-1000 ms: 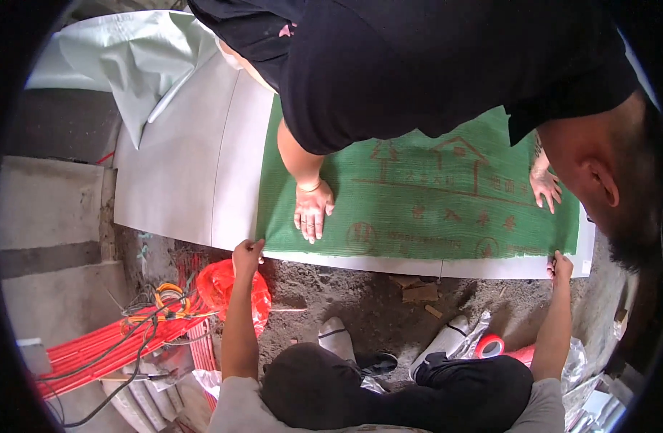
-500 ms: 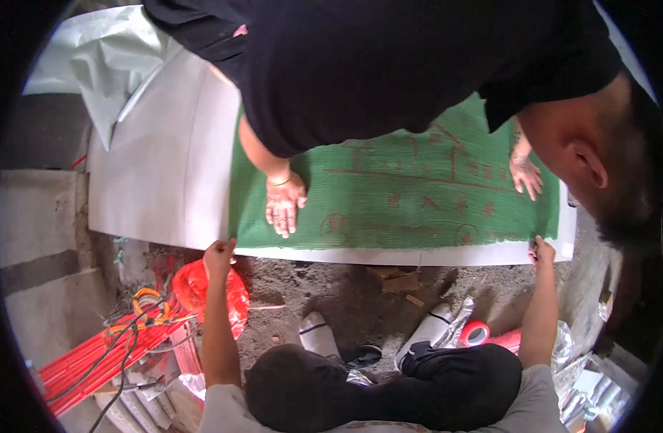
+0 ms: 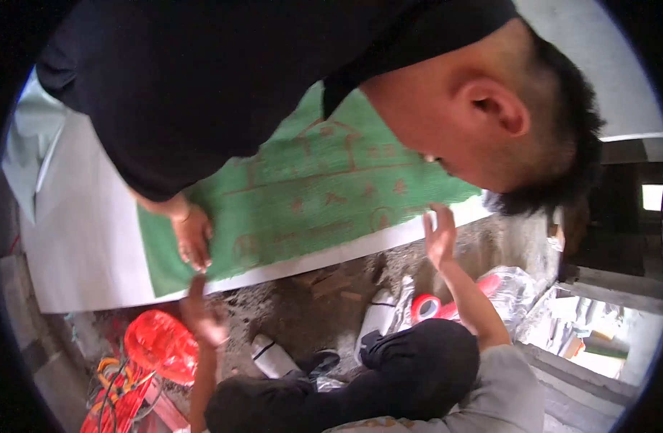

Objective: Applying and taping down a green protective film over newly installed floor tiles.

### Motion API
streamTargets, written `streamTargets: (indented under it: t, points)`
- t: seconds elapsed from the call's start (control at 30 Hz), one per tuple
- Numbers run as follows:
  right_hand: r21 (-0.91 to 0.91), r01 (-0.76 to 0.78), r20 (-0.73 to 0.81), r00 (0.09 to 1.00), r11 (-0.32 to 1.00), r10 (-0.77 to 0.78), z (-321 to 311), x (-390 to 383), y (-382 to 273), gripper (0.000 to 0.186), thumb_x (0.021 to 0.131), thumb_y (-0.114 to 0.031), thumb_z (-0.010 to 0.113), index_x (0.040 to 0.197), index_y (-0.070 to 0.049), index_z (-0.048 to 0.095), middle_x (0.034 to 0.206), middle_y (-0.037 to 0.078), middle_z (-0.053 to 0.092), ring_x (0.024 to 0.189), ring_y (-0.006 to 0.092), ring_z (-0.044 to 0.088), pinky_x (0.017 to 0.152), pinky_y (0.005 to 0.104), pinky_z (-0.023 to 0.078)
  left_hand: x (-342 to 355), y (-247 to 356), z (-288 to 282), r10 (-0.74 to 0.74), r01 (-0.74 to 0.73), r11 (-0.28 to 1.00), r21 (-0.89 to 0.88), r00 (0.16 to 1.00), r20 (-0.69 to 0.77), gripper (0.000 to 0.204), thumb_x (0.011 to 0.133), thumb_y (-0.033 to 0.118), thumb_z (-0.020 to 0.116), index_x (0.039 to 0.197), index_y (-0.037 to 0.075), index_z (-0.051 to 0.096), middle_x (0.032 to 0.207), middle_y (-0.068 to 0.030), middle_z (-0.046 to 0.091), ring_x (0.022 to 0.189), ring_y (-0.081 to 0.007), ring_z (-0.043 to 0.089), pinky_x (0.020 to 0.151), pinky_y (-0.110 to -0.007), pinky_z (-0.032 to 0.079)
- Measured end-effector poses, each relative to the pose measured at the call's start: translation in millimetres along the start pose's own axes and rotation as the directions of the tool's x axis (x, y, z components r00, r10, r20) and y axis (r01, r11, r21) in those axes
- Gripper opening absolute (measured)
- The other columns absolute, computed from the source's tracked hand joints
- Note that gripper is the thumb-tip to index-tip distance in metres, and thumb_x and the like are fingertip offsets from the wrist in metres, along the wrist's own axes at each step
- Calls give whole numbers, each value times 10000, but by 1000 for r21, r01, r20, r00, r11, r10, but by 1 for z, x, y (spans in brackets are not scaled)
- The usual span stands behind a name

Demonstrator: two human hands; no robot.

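Note:
A green sheet (image 3: 303, 216) with red printed outlines lies on a white board (image 3: 86, 231). My right hand (image 3: 440, 238) is at the front edge of the sheet and board toward the right, fingers apart and holding nothing. My left hand (image 3: 205, 314) is smeared by motion at the front edge toward the left; whether it holds anything cannot be made out. Another person (image 3: 180, 79) in a black top leans over the board, with a hand (image 3: 194, 238) resting on the sheet just beyond mine.
Below the board lie a red plastic bag (image 3: 158, 339), cables (image 3: 115, 390), cardboard scraps (image 3: 331, 285), a red tape roll (image 3: 425, 308) and clear plastic wrap (image 3: 512, 289). At the far left hangs pale sheeting (image 3: 25, 151). A bright opening (image 3: 598, 332) shows at the lower right.
The view has swung, shifting the board leftward. My right hand has let go of the edge and spread its fingers; my left hand moves blurred. The other person's head has come further over the sheet.

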State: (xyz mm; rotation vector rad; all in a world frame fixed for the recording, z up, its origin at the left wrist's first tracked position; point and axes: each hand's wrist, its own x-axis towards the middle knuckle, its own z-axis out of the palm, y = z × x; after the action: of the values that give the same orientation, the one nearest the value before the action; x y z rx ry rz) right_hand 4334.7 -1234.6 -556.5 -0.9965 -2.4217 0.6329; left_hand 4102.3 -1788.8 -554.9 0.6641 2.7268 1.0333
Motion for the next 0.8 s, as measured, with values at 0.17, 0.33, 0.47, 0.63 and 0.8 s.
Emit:
streamTargets:
  t: [0.17, 0.33, 0.47, 0.63, 0.8]
  points:
    - [240, 588, 503, 606, 773, -617, 75, -90, -131, 773, 1011, -506, 583, 1606, -64, 363, 1695, 177, 278, 1580, 335, 244, 1296, 478, 202, 35, 97, 92, 467, -500, 865, 24, 823, 322, 785, 939, 304, 694, 1581, -2, 364, 1653, -215, 354, 1551, -365, 317, 1275, -510, 238]
    - [195, 657, 592, 513, 729, -621, 100, -113, -148, 762, 1032, -480, 521, 1584, 21, 359, 1697, 187, 273, 1587, 343, 229, 1297, 487, 172, 45, 102, 109, 398, -490, 869, 64, 771, 497, 806, 954, 326, 673, 1594, -15, 323, 1707, -193, 239, 1592, -346, 206, 1301, -491, 155]
    - [-68, 620, 554, 675, 781, -488, 71, -101, -89, 823, 995, -442, 603, 1604, 23, 302, 1701, 216, 242, 1590, 363, 210, 1297, 493, 160, 41, 94, 99, 356, -488, 866, 112, 757, 548, 819, 940, 345, 688, 1589, -13, 340, 1698, -211, 254, 1588, -355, 215, 1301, -496, 160]
    - [-443, 220, 522, 852, 869, 51, 1, -53, 20, 902, 989, -490, 600, 1634, 8, 213, 1719, 217, 164, 1597, 368, 148, 1312, 457, 97, 35, 86, 96, 357, -535, 814, 224, 767, 534, 840, 908, 327, 719, 1567, -47, 357, 1687, -229, 268, 1582, -378, 222, 1295, -517, 174]
    - [-699, -321, -57, 915, 638, 398, -102, -44, 153, 869, 1030, -464, 555, 1644, 11, 166, 1728, 195, 157, 1601, 352, 146, 1312, 419, 92, 41, 109, 118, 400, -505, 860, 69, 754, 521, 856, 907, 296, 729, 1574, -59, 326, 1681, -250, 263, 1578, -405, 218, 1292, -536, 170]
